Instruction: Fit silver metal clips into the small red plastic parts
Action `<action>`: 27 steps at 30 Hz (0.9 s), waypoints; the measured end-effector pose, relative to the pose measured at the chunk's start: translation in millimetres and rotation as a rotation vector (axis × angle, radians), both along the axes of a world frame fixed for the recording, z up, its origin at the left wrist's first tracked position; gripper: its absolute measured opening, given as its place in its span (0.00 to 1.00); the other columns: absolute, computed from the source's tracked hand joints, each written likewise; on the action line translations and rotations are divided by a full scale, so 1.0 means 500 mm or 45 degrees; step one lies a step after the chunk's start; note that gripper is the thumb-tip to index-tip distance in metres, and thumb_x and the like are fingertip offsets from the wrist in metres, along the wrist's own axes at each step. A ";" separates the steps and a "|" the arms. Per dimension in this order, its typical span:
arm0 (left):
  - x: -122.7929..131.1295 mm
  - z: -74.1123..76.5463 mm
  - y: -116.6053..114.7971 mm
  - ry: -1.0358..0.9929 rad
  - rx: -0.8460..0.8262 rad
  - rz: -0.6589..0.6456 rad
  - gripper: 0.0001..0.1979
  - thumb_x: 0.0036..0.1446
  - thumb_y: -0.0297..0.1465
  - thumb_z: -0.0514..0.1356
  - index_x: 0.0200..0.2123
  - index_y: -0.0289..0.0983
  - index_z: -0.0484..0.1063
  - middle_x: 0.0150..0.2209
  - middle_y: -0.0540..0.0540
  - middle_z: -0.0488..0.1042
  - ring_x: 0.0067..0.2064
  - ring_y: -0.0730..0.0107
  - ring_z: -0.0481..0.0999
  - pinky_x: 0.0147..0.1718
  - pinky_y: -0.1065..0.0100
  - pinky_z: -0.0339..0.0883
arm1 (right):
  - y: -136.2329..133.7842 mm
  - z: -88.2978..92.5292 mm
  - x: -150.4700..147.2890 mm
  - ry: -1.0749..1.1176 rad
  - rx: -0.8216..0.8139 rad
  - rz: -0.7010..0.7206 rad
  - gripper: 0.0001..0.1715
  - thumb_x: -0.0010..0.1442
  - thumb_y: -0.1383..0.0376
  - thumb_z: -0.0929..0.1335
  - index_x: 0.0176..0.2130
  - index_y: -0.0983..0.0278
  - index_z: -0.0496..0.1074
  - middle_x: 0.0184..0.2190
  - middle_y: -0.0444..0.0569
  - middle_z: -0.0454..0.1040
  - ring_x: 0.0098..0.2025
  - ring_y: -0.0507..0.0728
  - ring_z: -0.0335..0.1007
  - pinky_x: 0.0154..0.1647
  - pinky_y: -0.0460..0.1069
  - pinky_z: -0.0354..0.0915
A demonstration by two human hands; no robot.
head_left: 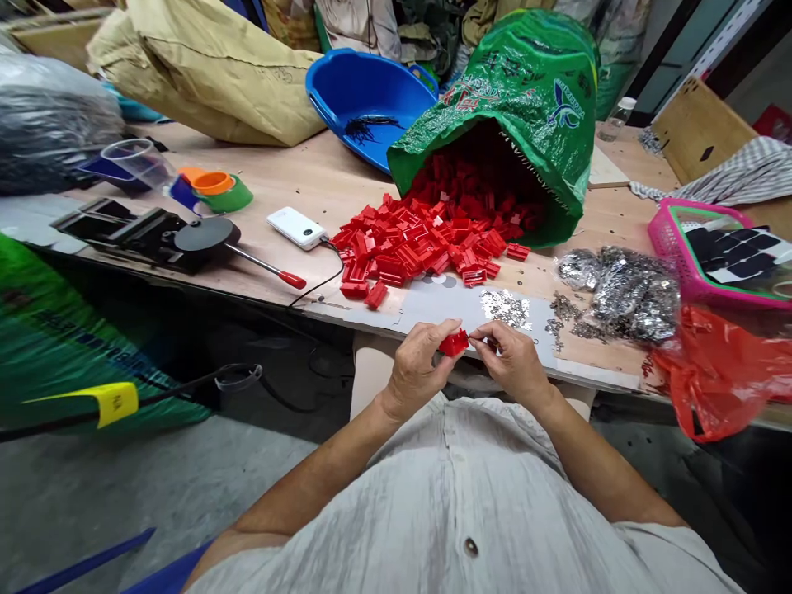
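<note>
Red piece in hand: a small open-sided block (454, 342), held above the desk's (290, 177) front edge, near its middle.
Weight and feel: probably very light; it looks like hard moulded plastic, stiff, smooth and a little slick.
Weak points: likely the thin walls and narrow edges, which could crack under a hard squeeze.
Where to hold: best across the solid outer faces, leaving the open end free.
Left hand: the hand (421, 359) is clamped on the block, thumb and fingers on opposite sides.
Right hand: the hand (511, 359) has its fingertips pinched on a tiny dark bit (473, 337) at the block's end; too small to name.
Red heap: glossy, boxy pieces (414, 239) with hollow sides, tumbled towards the front edge.
Green sack: crinkled, shiny woven plastic (513, 91), lying towards the far edge, mouth facing the front.
Silver bits: flat, thin, bright metal (506, 308), scattered on a smooth grey sheet (426, 305) along the front edge.
Bagged parts: clear, creased film around metallic pieces (637, 293), towards the right end.
Red bag: limp, thin, half-sheer plastic (723, 371) at the front right corner.
Blue basin: smooth, round, rigid plastic (334, 91) near the far edge.
</note>
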State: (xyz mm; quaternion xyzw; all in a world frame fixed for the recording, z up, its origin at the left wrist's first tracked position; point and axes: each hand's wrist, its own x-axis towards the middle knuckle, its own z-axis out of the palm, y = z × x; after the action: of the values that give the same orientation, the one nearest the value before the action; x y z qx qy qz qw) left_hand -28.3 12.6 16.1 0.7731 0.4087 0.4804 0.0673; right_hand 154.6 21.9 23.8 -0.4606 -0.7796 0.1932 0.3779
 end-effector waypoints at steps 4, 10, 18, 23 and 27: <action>0.007 0.000 -0.002 -0.036 0.026 -0.011 0.21 0.56 0.25 0.64 0.53 0.41 0.67 0.42 0.46 0.79 0.41 0.67 0.76 0.42 0.65 0.73 | -0.004 -0.006 -0.002 -0.040 0.067 0.026 0.05 0.64 0.69 0.64 0.38 0.61 0.69 0.31 0.47 0.75 0.33 0.55 0.70 0.35 0.49 0.65; 0.012 0.003 -0.008 -0.110 0.033 0.010 0.19 0.55 0.25 0.65 0.49 0.41 0.69 0.39 0.47 0.79 0.38 0.68 0.76 0.39 0.67 0.73 | -0.005 -0.004 0.000 0.043 0.079 0.101 0.06 0.66 0.69 0.63 0.40 0.61 0.70 0.32 0.49 0.75 0.35 0.55 0.70 0.36 0.49 0.67; 0.014 -0.002 -0.014 -0.156 0.034 0.024 0.18 0.53 0.25 0.67 0.47 0.41 0.70 0.38 0.47 0.79 0.38 0.69 0.76 0.39 0.66 0.72 | -0.012 -0.009 0.003 0.199 -0.134 0.093 0.08 0.66 0.65 0.64 0.40 0.60 0.73 0.34 0.50 0.75 0.38 0.56 0.71 0.40 0.51 0.67; 0.018 0.002 -0.020 -0.189 0.016 0.024 0.17 0.54 0.26 0.67 0.47 0.41 0.70 0.38 0.48 0.79 0.37 0.69 0.76 0.39 0.67 0.72 | -0.010 -0.009 0.034 0.380 -0.532 0.089 0.11 0.65 0.59 0.65 0.42 0.61 0.75 0.36 0.47 0.73 0.36 0.54 0.68 0.37 0.50 0.64; 0.022 0.008 -0.022 -0.173 0.019 -0.005 0.16 0.54 0.27 0.67 0.46 0.41 0.71 0.37 0.48 0.79 0.36 0.69 0.76 0.37 0.67 0.72 | -0.005 -0.015 0.043 0.551 -0.730 0.048 0.11 0.60 0.56 0.69 0.38 0.61 0.71 0.35 0.45 0.72 0.35 0.53 0.66 0.38 0.49 0.62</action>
State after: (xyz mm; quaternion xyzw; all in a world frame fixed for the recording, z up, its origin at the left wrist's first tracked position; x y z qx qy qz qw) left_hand -17.5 1.5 20.1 0.7400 0.3980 0.5347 0.0900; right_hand 176.0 19.2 16.3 -0.4820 -0.6040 0.5040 0.3859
